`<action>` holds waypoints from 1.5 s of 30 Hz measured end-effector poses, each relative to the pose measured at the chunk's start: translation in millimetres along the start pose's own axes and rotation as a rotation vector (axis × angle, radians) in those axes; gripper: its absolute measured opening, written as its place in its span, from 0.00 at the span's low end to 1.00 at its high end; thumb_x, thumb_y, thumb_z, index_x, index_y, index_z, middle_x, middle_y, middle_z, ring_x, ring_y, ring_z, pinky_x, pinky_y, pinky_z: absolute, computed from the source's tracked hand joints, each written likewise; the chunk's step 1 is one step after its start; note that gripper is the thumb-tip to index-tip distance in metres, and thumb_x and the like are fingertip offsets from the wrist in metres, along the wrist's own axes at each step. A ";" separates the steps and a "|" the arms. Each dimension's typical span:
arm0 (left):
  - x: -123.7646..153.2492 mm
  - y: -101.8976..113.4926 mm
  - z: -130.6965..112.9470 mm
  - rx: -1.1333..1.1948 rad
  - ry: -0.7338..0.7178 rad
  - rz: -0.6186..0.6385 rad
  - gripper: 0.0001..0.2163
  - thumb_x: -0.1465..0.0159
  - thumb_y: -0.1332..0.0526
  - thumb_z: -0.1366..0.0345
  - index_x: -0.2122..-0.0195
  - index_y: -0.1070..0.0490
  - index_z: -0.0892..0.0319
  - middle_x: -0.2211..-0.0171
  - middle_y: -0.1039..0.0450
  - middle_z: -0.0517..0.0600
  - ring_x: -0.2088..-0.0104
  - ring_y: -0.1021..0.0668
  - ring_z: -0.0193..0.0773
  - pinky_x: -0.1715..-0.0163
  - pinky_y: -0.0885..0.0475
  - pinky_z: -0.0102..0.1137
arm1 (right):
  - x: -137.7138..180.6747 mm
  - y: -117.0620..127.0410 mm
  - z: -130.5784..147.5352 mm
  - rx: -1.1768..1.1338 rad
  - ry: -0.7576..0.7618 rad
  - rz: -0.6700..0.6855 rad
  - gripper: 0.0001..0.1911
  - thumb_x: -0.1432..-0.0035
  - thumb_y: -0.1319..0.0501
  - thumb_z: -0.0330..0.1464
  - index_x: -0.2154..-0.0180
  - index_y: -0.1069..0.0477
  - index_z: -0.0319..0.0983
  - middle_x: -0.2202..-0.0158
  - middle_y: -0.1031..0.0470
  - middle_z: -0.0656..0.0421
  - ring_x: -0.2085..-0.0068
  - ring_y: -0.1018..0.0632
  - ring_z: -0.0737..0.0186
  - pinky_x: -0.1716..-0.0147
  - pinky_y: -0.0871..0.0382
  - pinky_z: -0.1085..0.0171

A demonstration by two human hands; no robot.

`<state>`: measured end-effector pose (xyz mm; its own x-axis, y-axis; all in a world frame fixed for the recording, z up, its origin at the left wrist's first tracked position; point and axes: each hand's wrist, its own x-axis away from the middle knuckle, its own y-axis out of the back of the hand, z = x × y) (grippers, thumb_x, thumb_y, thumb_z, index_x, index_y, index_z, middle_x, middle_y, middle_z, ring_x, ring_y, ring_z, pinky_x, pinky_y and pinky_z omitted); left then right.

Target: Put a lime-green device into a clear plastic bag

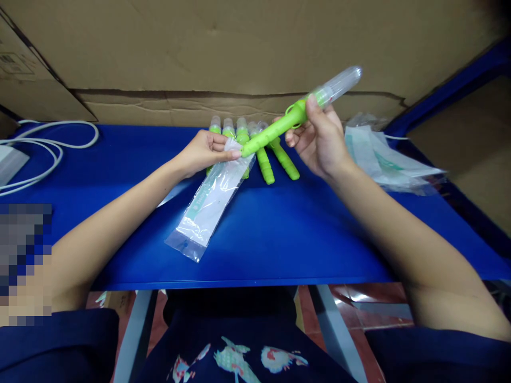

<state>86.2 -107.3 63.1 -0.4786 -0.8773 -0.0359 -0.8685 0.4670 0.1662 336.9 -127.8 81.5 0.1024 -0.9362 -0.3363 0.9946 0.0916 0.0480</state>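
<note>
My right hand [323,133] is closed around a bright green stick [275,127] with a ribbed handle, gripping it near its long clear cap [339,85]. The stick slants down to the left. My left hand [207,151] pinches the upper end of a clear plastic packet [215,199], which has a white insert with a green printed band. The handle's lower tip meets the left thumb at the packet's upper end; whether it is inside the packet I cannot tell. Behind lie several similar green sticks [265,165], partly hidden by the left hand and packet.
More clear packets with white inserts [379,157] lie in a pile at the right of the blue table [279,234]. White cable [59,141] coils at the left beside a white object [11,162]. Cardboard [207,48] stands behind the table.
</note>
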 end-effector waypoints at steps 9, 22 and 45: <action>1.3 -0.7 0.1 0.006 -0.007 0.041 0.23 0.46 0.24 0.58 0.53 0.20 0.68 0.59 0.17 0.58 0.57 0.16 0.48 0.53 0.20 0.39 | 4.7 -4.9 -2.7 -0.155 -0.084 -0.007 0.26 0.46 0.31 0.56 0.59 0.41 0.50 0.59 0.19 0.63 0.61 0.20 0.56 0.70 0.25 0.57; 7.0 -11.1 -9.4 -0.029 -0.031 0.071 0.25 0.53 0.22 0.62 0.54 0.22 0.63 0.59 0.18 0.56 0.52 0.17 0.52 0.55 0.19 0.37 | 9.6 -11.7 -8.7 -0.035 -0.079 0.057 0.32 0.50 0.30 0.61 0.56 0.37 0.49 0.60 0.23 0.61 0.67 0.20 0.62 0.74 0.24 0.63; 5.3 -7.3 -7.8 0.018 0.021 0.031 0.23 0.49 0.23 0.58 0.54 0.21 0.64 0.61 0.18 0.57 0.58 0.16 0.49 0.55 0.19 0.39 | 5.7 -10.9 -8.2 -0.187 -0.091 -0.123 0.26 0.45 0.33 0.51 0.51 0.43 0.57 0.63 0.27 0.67 0.74 0.28 0.66 0.75 0.32 0.61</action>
<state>91.0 -116.2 69.4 -0.5025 -0.8645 -0.0105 -0.8557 0.4956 0.1488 326.7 -131.3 71.4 -0.0132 -0.9701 -0.2424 0.9857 0.0281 -0.1664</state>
